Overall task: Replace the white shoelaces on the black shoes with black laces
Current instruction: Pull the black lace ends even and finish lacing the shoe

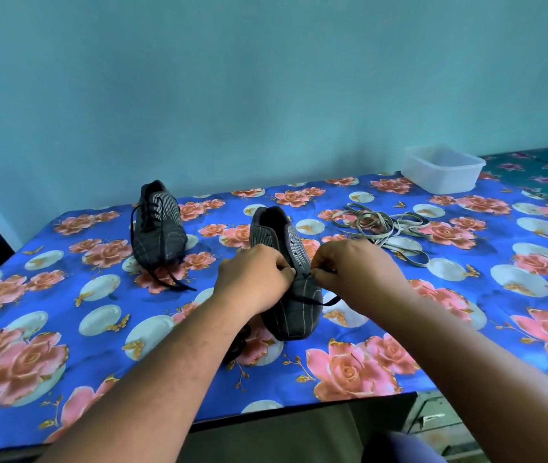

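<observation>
Head view: hands (302,274) pinch black lace (312,299) over mid-table shoe (287,295).

The light is soft and even, and nothing shines too bright. The wall (266,78) looks a bit darker near the top corners. Small soft shadows sit under the shoes and under the arms on the flowery cloth (65,295). The white tub (443,168) looks a little washed out. Everything is slightly fuzzy, like a smudgy video. The wide lens bends the cloth's far edge, and the bottom corners are blurry.
</observation>
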`<state>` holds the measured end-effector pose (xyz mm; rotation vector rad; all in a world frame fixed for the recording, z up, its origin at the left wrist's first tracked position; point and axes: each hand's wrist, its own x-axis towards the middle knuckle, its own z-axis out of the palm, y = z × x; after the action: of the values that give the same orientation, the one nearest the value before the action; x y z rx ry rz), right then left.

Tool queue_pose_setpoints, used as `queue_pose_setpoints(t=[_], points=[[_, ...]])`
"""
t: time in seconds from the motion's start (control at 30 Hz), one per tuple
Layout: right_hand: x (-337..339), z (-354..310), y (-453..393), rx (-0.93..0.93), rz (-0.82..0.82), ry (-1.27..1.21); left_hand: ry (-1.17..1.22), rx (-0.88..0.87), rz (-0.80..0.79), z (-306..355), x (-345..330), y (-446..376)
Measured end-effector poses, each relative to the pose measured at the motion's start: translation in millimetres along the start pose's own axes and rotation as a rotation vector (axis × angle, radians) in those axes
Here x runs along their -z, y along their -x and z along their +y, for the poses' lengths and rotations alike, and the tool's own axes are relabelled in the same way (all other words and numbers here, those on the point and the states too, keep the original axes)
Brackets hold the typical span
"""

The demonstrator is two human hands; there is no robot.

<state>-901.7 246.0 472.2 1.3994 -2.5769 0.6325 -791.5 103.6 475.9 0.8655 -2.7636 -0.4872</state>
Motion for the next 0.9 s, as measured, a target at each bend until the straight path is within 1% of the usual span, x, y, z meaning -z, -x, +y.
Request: queue_pose_setpoints(t=[0.1,0.17,0.23,0.3,0.47,0.67,0.83,0.87,0.9], points=[[-0.7,-2.3,0.1,0.007,0.019,0.043,0.126,0.06,-0.072,-5.2,-5.4,-4.5],[-1.6,-5.4,-0.8,0.022,0.017,0.086,0.236,0.088,-0.085,-8.3,-9.5,-6.9],[-4.2,-9.1,-2.4,0.041,0.003,0.126,0.323,0.091,-0.094,-9.6,-12.4,-8.1],[-8.5,-8.8,-4.7,0.056,-0.006,0.098,0.365,0.087,-0.11,-10.1,-14.7,-8.1],[-16.1,11.3,-5.2,-0.009,-0.054,-0.363,0.43,0.065,-0.161,-12.8,-15.5,-9.8],[-31.8,18.9,7.5,-0.061,-0.026,-0.561,0.457,0.066,-0.169,-14.7,-18.3,-13.0],[-43.5,18.2,20.8,-0.188,0.005,-0.911,0.514,0.057,-0.204,-15.8,-16.1,-10.4],[-44.9,18.3,21.6,-0.197,0.014,-0.926,0.507,0.047,-0.218,-15.7,-15.6,-10.3],[-47.1,18.8,21.4,-0.187,0.038,-0.889,0.499,0.041,-0.232,-15.8,-14.6,-10.2]])
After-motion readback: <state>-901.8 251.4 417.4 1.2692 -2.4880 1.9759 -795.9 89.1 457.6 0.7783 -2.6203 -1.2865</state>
